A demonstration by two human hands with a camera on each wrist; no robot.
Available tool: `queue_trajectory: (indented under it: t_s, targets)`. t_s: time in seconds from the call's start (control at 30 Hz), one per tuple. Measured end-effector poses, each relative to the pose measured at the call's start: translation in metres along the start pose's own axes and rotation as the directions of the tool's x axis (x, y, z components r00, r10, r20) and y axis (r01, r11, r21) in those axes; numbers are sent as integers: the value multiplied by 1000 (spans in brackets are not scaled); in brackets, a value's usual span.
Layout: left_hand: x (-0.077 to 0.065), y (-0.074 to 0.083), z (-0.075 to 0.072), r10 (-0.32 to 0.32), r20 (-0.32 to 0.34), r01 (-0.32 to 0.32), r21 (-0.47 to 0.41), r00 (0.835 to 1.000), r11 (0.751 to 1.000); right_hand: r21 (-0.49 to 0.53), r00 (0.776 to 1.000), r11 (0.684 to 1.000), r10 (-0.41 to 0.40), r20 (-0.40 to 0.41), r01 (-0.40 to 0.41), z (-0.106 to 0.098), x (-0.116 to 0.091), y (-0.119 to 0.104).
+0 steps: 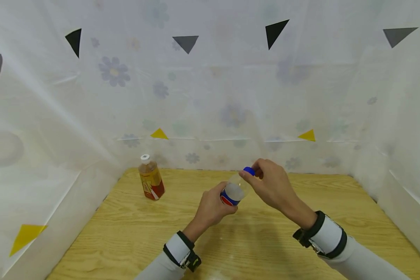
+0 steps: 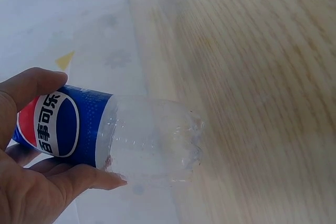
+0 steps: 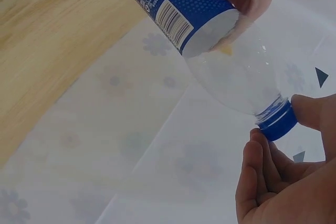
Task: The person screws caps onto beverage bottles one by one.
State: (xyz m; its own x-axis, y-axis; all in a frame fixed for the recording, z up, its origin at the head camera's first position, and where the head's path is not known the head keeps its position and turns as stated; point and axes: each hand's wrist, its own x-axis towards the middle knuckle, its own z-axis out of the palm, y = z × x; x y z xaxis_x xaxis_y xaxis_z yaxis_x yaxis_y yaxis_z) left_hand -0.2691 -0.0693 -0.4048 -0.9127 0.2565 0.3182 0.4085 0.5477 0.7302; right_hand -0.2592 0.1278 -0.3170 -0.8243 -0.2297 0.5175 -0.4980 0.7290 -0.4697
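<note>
A clear plastic cola bottle (image 1: pixel 235 189) with a blue label is held tilted above the table; it looks empty. My left hand (image 1: pixel 212 206) grips it round the label, thumb on one side and fingers on the other, as the left wrist view also shows. At the neck, my right hand (image 1: pixel 271 184) pinches the blue cap (image 3: pixel 279 121) between thumb and fingertips. The cap sits on the bottle's mouth; whether it is screwed tight I cannot tell. The bottle's base (image 2: pixel 189 142) points down toward the wood in the left wrist view.
A second bottle (image 1: pixel 151 181) with a white cap, a yellow label and reddish-brown liquid stands upright at the back left of the wooden table (image 1: pixel 126 241). Translucent flower-patterned sheeting (image 1: pixel 210 97) hangs behind the table and along both sides.
</note>
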Motion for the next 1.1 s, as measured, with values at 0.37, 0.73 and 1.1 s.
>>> queue_trajectory:
  t_s: [0.37, 0.73, 1.1]
  targets:
    - [0, 0, 0, -7, 5, 7, -11, 1000, 1000, -30, 999, 999, 16, 44, -15, -2, 0, -2]
    - [1, 0, 0, 1, 0, -1, -18, 1000, 1000, 17, 991, 997, -74, 115, 73, -10, -2, -9]
    - [1, 1, 0, -2, 6, 2, -12, 1000, 1000, 28, 990, 997, -79, 116, 77, -10, -3, -10]
